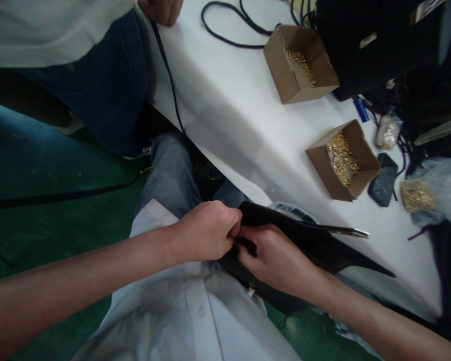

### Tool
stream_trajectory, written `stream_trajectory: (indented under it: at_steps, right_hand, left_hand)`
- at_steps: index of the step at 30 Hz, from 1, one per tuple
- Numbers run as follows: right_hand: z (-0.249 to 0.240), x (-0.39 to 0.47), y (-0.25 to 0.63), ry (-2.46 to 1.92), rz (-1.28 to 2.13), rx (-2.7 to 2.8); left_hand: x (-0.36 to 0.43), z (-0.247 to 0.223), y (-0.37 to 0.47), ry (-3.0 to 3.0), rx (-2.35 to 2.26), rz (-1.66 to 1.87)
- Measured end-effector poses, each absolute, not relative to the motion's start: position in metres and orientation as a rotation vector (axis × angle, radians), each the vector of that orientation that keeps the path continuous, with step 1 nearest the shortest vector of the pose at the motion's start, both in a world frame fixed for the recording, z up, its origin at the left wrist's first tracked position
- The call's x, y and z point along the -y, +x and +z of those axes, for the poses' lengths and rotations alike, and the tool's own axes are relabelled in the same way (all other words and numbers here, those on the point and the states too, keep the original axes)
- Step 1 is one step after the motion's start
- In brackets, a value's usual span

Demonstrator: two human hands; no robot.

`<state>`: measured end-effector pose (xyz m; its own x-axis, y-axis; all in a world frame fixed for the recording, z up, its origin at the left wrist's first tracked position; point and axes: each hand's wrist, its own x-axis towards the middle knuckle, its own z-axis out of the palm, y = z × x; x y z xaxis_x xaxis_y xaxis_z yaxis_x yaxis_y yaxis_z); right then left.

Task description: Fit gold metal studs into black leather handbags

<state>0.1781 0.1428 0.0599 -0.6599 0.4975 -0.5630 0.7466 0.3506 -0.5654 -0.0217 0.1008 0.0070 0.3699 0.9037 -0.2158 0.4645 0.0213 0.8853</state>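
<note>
In the head view my left hand [214,228] is closed in a fist above my lap, its fingers curled against a dark piece. My right hand [272,255] meets it from the right, thumb and fingers pinched on a narrow black strip [247,245]. What the left fingers hold is mostly hidden by the hand itself. Under and beside both hands lies a smooth black sheet-like piece [304,235], spread from my lap to the table edge. A slim metal-tipped tool [346,230], perhaps tweezers, rests across it. A small gold-coloured fitting [251,288] shows below my right hand.
Two open cardboard boxes [280,65] [326,165] with small gold-coloured parts stand on the white table [225,85]. Plastic bags [449,190], a dark flat object [384,180] and black cord [229,40] lie around. A co-worker's hand [163,10] holds a black strap [169,75] at upper left.
</note>
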Motion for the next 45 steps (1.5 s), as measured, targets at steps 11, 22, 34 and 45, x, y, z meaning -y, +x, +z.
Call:
stream_trajectory:
  at_steps: [11,22,34,45]
  right_hand:
    - [0.054,-0.155,0.183,1.051,-1.392,-2.317]
    - [0.032,-0.171,0.184,1.13,-1.741,-2.046]
    - [0.017,-0.176,0.192,1.191,-1.847,-2.022]
    - [0.008,-0.175,0.189,1.185,-1.918,-1.962]
  left_hand:
    - [-0.108,0.008,-0.026,1.552,-1.164,0.621]
    - [-0.115,-0.005,-0.025,1.397,-1.157,0.724]
    - [-0.117,-0.017,-0.018,1.512,-1.185,0.693]
    - [-0.109,-0.016,-0.022,1.681,-1.221,0.49]
